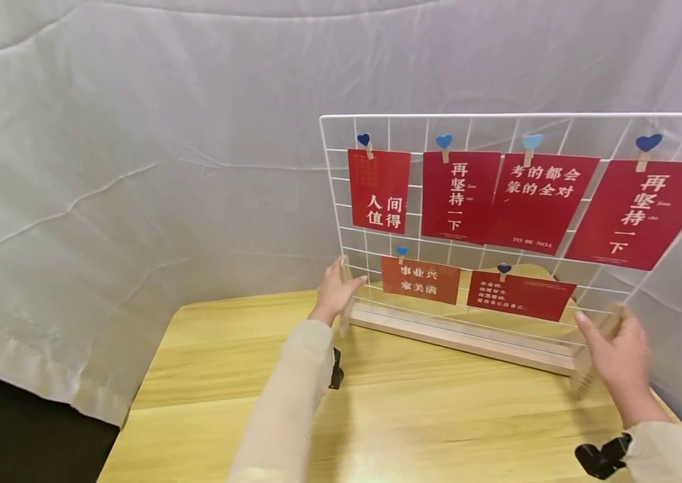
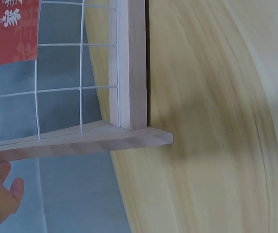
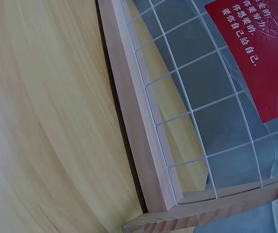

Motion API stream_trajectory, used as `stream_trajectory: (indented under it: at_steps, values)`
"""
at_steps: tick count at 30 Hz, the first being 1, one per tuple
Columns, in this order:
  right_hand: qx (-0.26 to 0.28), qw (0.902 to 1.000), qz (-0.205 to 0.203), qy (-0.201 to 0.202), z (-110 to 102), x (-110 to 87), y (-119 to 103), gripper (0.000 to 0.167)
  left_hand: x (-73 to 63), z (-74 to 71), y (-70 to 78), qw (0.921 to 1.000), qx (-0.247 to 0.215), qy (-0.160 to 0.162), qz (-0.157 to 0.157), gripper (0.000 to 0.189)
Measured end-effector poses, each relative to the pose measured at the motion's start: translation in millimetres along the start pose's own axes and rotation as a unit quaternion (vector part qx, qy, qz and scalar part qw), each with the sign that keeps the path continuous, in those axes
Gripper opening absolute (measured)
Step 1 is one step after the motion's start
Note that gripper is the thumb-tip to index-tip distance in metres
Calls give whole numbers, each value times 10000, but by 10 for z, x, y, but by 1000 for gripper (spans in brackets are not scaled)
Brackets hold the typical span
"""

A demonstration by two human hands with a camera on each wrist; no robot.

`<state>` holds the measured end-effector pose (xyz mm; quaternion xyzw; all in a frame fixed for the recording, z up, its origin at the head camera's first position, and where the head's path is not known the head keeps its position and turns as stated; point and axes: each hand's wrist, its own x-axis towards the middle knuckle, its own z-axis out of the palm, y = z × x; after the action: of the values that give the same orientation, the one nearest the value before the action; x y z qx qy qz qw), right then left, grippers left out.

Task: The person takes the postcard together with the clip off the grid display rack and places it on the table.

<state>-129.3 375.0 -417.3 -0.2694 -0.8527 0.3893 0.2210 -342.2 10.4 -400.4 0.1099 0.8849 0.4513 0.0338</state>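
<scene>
Left hand (image 1: 336,292) and right hand (image 1: 623,352) are gripping opposite wooden ends (image 2: 80,143) of wire rack (image 1: 461,340), which is standing near far edge of worktop (image 1: 226,376), red cards (image 1: 379,191) hanging on it.

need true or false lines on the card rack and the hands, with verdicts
1. The upper row of the wire grid holds four red cards. True.
2. The lower row holds three cards. False: it holds two.
3. The left hand grips a side of the wooden stand. True.
4. The right hand pinches a card. False: it grips the stand's other side.
5. The heart-shaped clip tops are red. False: they are blue.
</scene>
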Motion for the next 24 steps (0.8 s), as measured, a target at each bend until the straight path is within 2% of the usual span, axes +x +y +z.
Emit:
stream_trajectory:
  at_steps: [7,12,17,24]
  values:
    - [159,9998,-55,95,-27,-5,7,74,-13,29,-37,9990,-425,141,27,75]
    - [415,9990,-182,6,-24,-5,-21,71,-27,23,-92,9978,-592,293,31,75]
    - [563,9981,-209,-129,-35,3,-18,72,-31,6,-107,9974,-663,255,82,76]
    - [739,9969,-159,-203,-91,-2,11,74,-43,7,-43,9972,-722,166,120,76]
